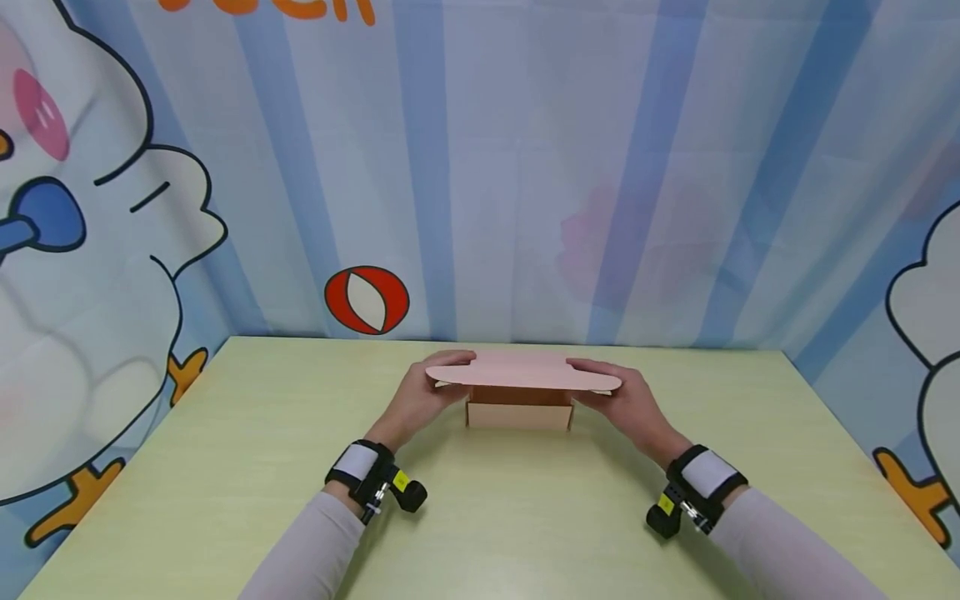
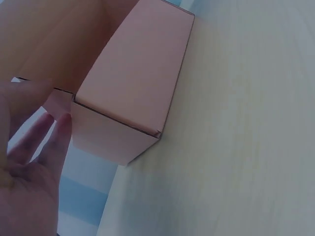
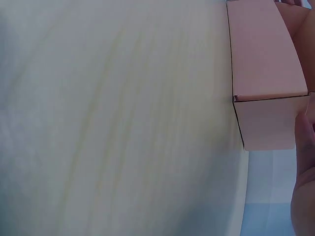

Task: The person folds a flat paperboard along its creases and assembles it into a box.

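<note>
A pink cardboard box (image 1: 520, 417) stands on the table with its lid (image 1: 522, 372) raised at the front and its inside partly showing. At the left end, my left hand (image 1: 422, 393) has its fingers on the lid's edge. In the left wrist view, thumb and fingers of that left hand (image 2: 30, 177) pinch a small side flap (image 2: 59, 102) beside the box corner. Opposite it, my right hand (image 1: 626, 402) holds the lid's right end, thumb below. The right wrist view shows only part of the right hand (image 3: 306, 172), thumb against the box's end wall (image 3: 268, 123).
The pale yellow-green table (image 1: 517, 508) runs back to a blue striped cloth backdrop (image 1: 525, 167) close behind the box. Cartoon figures are printed on the cloth at both sides. Wrist straps with small cameras (image 1: 408, 493) sit on both forearms.
</note>
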The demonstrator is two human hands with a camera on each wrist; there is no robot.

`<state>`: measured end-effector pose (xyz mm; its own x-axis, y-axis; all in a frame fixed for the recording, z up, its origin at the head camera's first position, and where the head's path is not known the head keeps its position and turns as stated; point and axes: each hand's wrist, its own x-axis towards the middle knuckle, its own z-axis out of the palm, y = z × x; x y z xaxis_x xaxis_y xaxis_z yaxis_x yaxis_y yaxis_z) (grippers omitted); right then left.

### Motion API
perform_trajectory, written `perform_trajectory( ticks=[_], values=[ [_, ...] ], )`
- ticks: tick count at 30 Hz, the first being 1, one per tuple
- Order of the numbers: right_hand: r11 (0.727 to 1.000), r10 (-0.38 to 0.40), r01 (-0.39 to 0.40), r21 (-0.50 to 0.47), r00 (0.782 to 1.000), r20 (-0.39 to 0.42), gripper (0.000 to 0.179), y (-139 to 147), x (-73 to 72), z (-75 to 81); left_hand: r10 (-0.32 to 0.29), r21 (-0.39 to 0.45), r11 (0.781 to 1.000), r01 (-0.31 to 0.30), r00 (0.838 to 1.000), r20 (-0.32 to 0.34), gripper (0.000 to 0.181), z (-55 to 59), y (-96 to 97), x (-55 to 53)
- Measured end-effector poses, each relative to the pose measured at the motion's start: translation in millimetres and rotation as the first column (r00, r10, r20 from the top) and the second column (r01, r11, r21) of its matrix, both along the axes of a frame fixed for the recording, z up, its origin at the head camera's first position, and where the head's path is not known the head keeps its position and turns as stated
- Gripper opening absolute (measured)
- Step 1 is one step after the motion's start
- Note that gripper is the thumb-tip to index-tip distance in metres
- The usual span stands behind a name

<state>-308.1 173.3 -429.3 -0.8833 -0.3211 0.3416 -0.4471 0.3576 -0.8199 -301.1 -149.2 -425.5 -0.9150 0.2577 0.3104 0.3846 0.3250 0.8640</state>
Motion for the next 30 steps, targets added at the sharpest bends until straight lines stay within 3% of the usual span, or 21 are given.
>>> perform_trajectory(
  ticks=[4,10,16,24,30],
  values=[
    [1.000,0.011,-0.010,0.023,0.999,-0.052,0.050,1.6,-0.2,-2.2,-0.022,0.001,1.000,0.022,1.000,-0.022,0.052,-3.3,-0.7,-0.1],
    [0.994,-0.004,0.025,0.106,0.981,-0.193,0.056,-0.4,2.3,-3.4,-0.042,0.001,0.999,0.042,0.997,-0.058,0.051,-4.0,-1.6,-1.1],
    [0.990,0.027,0.003,0.143,0.977,-0.212,0.056,-1.0,6.0,-4.9,-0.047,-0.025,0.999,0.045,0.998,-0.043,0.052,-7.6,-5.8,0.8],
    [0.971,0.067,-0.006,0.239,0.966,-0.249,0.049,3.5,5.6,-0.4,-0.077,-0.139,0.989,0.057,0.987,-0.138,0.044,-7.3,-9.0,-0.4],
    [0.953,0.109,-0.015,0.303,0.949,-0.295,0.051,6.5,6.3,-1.1,-0.111,-0.183,0.980,0.083,0.983,-0.145,0.044,-10.6,-12.2,-2.3]
  ],
)
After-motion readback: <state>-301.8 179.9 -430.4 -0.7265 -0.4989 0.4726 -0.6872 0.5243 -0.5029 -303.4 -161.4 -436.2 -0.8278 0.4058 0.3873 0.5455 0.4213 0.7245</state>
